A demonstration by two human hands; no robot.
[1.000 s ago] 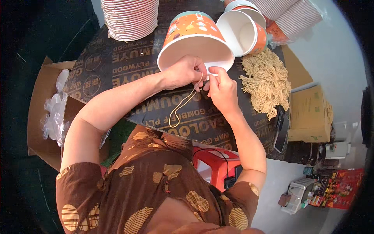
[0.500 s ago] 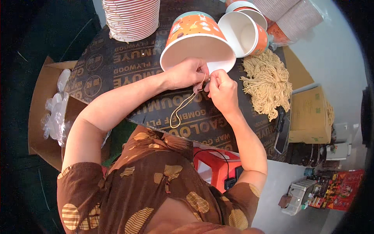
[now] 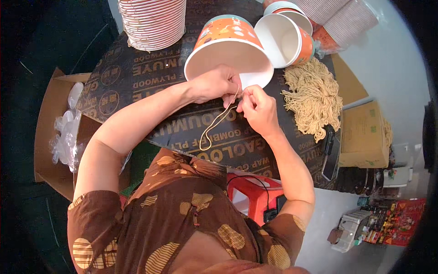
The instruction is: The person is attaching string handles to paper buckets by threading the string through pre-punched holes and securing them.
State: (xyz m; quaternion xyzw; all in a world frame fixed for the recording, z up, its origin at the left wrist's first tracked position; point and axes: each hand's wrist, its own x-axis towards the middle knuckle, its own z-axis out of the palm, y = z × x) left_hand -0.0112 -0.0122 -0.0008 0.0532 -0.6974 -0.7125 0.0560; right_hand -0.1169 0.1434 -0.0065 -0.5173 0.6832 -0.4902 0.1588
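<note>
An orange paper bucket (image 3: pixel 230 34) with a white inside lies on its side on the dark plywood table, its mouth toward me. At its near rim my left hand (image 3: pixel 216 86) is closed in a pinch on a thin tan cord (image 3: pixel 208 130). My right hand (image 3: pixel 260 108) pinches at the same spot beside it, fingertips close to the left ones. A loop of the cord hangs down below the hands over the plywood. Whether the cord passes through the bucket's rim is hidden by my fingers.
A tall stack of nested buckets (image 3: pixel 153 23) stands at the back left. More white-lined buckets (image 3: pixel 283 41) lie at the right, above a heap of tan cords (image 3: pixel 312 96). A phone (image 3: pixel 330 160) is at the table edge. Cardboard boxes (image 3: pixel 363 134) (image 3: pixel 50 132) flank the table.
The bucket has shifted slightly left and toward me. My hands stay at its rim, with the right one a little lower; the cord loop hangs much the same.
</note>
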